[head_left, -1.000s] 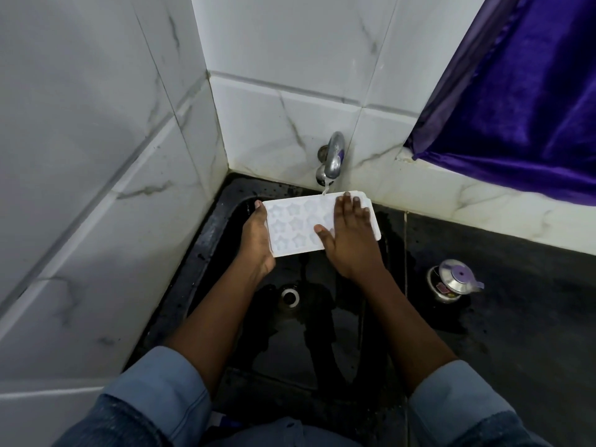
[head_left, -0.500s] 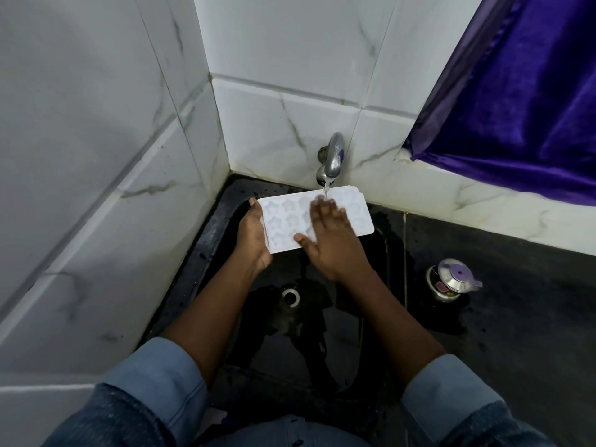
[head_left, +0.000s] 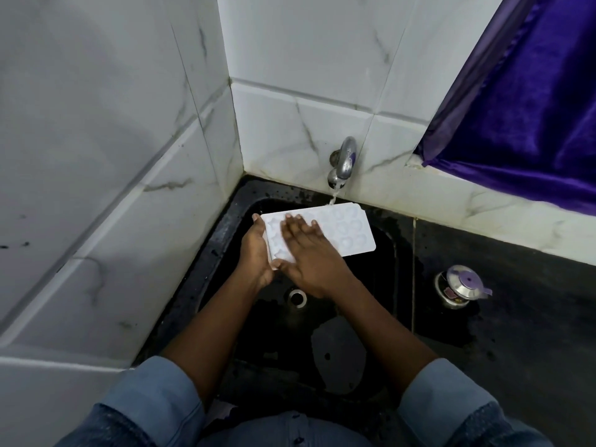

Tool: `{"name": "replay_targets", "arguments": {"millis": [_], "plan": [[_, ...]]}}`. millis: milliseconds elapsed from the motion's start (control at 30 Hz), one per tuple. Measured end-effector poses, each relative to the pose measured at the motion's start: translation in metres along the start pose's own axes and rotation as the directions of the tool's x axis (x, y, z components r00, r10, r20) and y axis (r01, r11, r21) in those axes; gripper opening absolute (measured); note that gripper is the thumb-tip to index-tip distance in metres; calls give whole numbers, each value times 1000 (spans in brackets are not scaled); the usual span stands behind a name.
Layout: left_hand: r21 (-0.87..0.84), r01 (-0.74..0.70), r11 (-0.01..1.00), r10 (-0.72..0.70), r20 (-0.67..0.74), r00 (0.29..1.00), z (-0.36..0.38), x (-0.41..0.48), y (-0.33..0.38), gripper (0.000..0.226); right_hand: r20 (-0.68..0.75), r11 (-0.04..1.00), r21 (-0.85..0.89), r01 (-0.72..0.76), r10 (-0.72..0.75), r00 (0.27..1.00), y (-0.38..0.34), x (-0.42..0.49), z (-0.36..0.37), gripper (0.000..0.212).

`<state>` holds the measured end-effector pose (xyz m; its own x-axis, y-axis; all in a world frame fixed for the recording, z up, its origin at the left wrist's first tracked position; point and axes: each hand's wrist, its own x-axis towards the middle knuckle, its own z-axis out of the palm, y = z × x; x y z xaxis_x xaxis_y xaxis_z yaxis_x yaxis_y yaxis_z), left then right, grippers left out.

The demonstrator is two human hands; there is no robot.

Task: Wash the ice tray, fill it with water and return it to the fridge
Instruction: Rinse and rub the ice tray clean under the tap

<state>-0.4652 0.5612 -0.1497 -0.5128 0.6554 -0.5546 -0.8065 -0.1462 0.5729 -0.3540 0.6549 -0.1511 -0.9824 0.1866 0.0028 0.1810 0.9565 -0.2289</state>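
Observation:
A white ice tray (head_left: pixel 346 229) with star and round moulds is held level over the black sink (head_left: pixel 380 285), under the wall tap (head_left: pixel 343 162). Water runs from the tap onto the tray's far edge. My left hand (head_left: pixel 256 250) grips the tray's left end from below and the side. My right hand (head_left: pixel 306 250) lies flat on the tray's left half, fingers spread, palm down on the moulds. The tray's left moulds are partly hidden under that hand.
The sink's drain (head_left: pixel 297 297) lies below my hands. A small steel pot with a purple-knobbed lid (head_left: pixel 459 287) stands on the dark counter to the right. White tiled walls close the left and back. A purple curtain (head_left: pixel 532 101) hangs at the upper right.
My right hand has slid leftward across the tray, from its right half to its left half. The tray's right end has shifted to under the water stream.

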Motion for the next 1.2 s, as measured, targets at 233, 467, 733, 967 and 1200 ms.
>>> {"name": "replay_targets", "arguments": {"millis": [233,467,733,967,1200], "plan": [[-3,-42,999,42,-18,999,-5,-16,-2,80,-21,962,101,-254,257,966,-4,0,-8,105],[-12,-88,996,87,-27,996,-2,-28,-5,73,7,998,22,66,-66,998,-22,-1,-7,96],[-116,-125,985,132,49,990,-9,-40,-7,86,-8,958,35,-283,284,959,16,-2,-16,97],[-165,-103,981,106,6,994,-8,-34,-11,79,24,967,-41,253,-252,967,-10,-10,-2,84],[-187,-206,961,220,56,974,-9,-43,-3,75,-67,996,13,-92,92,993,48,13,-22,87]]}}
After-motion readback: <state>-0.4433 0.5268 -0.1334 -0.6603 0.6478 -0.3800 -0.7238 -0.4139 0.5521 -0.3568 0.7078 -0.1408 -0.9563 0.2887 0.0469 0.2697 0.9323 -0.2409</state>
